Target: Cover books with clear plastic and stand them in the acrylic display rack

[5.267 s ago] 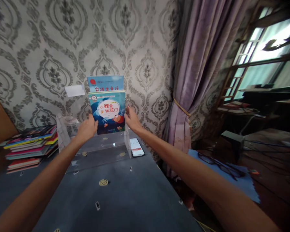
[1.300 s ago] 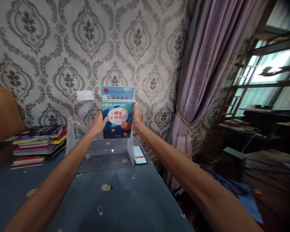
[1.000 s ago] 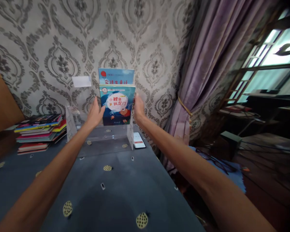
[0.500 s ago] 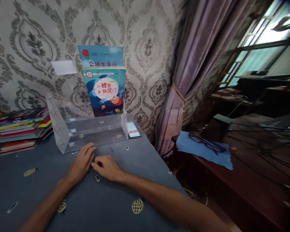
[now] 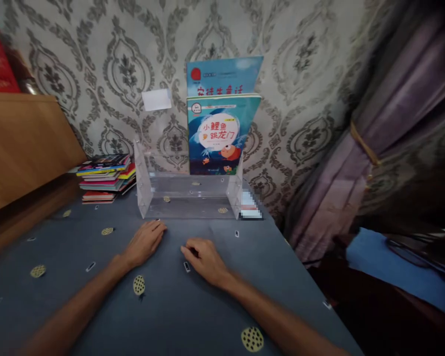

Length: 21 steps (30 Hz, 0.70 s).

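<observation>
Currently the person's left hand (image 5: 144, 244) lies palm-down on the table (image 5: 163, 316), its fingers extended and side by side, just in front of the clear stand (image 5: 144, 183). The right hand (image 5: 205, 258) rests nearby, apart from the left, fingers loosely curled; whether thumb and forefinger meet, one cannot tell. At the stand's right end, the teal picture book (image 5: 215, 143) leans upright before a taller light-blue book (image 5: 224, 76). A phone (image 5: 250, 206) lies just right of the stand; a book stack (image 5: 102, 178) sits to its left.
</observation>
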Available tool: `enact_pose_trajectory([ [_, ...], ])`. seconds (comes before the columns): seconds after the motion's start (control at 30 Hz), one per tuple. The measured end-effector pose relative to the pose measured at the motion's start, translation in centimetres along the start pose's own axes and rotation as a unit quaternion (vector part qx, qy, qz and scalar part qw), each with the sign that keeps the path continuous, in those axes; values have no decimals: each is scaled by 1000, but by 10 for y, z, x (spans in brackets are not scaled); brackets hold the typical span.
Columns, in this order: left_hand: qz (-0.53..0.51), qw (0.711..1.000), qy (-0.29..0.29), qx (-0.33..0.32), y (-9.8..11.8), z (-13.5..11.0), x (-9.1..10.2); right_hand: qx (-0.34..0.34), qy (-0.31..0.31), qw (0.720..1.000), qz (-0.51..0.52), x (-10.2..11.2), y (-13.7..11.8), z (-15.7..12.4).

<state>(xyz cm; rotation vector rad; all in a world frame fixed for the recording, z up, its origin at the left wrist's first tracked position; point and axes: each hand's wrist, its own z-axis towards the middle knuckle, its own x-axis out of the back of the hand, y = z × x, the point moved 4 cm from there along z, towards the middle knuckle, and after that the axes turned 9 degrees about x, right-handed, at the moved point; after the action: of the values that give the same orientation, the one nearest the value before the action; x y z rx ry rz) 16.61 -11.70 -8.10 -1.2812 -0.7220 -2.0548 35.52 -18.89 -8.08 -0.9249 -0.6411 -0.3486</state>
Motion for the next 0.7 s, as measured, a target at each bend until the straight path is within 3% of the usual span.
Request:
enact_pose_trajectory([
  [0.13,35,997,24,62,-63,-24,20,-4,-1,1000,2,2,0,-1],
  [0.23,54,982,91,160,-120,-22,46,-2,0,1000,7,1,1,-1],
  [0.33,87,956,145,239,-170,9,82,-8,0,1000,16,1,4,-2],
  [0.47,194,921,131,312,-214,77,117,-15,-3,999,28,0,7,-3],
  [0.57,199,919,121,319,-231,118,121,-19,-2,999,44,1,9,-4],
  [0.7,189,926,80,316,-255,147,109,-33,-7,997,74,2,12,-5],
])
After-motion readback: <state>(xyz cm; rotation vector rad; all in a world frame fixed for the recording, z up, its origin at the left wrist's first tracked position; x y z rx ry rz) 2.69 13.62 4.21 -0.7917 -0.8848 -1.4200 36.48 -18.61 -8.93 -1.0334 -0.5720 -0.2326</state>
